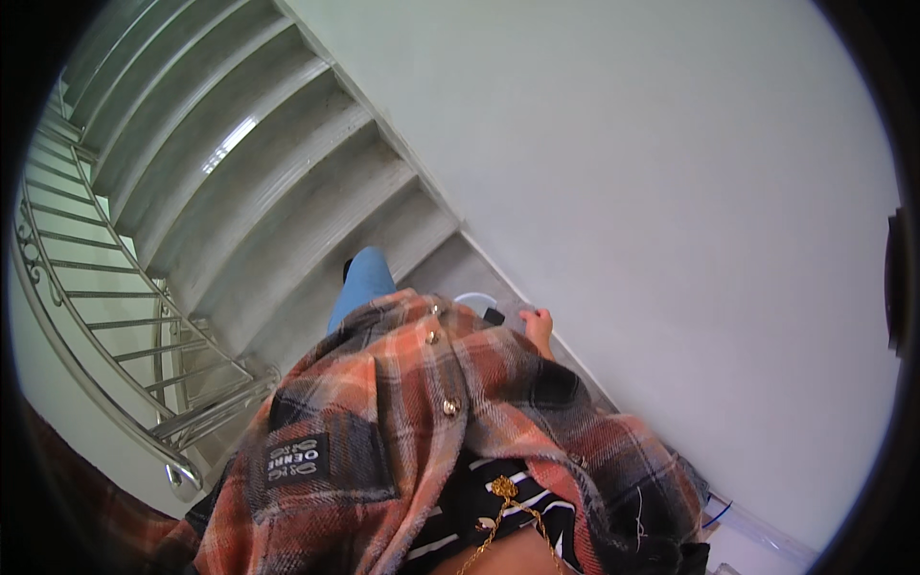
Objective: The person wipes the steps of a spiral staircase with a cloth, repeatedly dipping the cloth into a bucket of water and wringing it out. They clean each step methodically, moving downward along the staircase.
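My right hand [539,330] hangs low on the right side, close to the foot of the white wall. Its fingers are curled, and whether anything is in them cannot be seen. Just left of it, the rim of a white round object [476,297] shows past the jacket hem, with a small black shape [494,316] beside it. The plaid jacket [417,374] hides the rest of that object. My left hand is out of view; only its plaid sleeve [108,489] appears at the lower left. My blue trouser leg [366,280] is bent forward over a stair.
Curved grey stone stairs [273,187] fan out ahead and to the left. A metal railing [100,266] with a tubular handrail [93,402] borders them on the left. The white wall [632,180] runs along the right. Something with clear plastic [762,535] lies behind at lower right.
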Demonstrator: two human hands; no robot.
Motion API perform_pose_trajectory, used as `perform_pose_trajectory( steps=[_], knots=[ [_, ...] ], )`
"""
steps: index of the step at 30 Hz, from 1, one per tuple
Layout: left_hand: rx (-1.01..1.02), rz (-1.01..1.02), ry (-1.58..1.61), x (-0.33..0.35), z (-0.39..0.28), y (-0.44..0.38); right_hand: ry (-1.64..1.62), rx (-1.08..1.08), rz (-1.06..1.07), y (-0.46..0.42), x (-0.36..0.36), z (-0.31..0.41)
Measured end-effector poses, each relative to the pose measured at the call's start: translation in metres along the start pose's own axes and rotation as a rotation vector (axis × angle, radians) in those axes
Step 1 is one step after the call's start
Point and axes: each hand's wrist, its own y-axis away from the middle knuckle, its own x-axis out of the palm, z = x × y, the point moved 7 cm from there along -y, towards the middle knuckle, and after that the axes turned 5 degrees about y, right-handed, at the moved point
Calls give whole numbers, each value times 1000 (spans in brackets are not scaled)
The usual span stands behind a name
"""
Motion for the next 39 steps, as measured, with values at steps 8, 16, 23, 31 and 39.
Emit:
perform_pose_trajectory(
  steps=[8,16,23,31,39],
  knots=[
    [-464,452,140,108,49,134,126,-5,-51,-24,-9,-45],
    [-533,512,216,138,41,144,281,18,11,-34,-9,-35],
    [-89,-75,204,-20,-41,23,26,91,24,-45,0,-28],
    [713,-784,217,-234,-217,-50,-128,55,182,-44,44,-15],
    [134,-862,-145,-169,-21,-42,82,-136,414,-24,145,60]
  ],
)
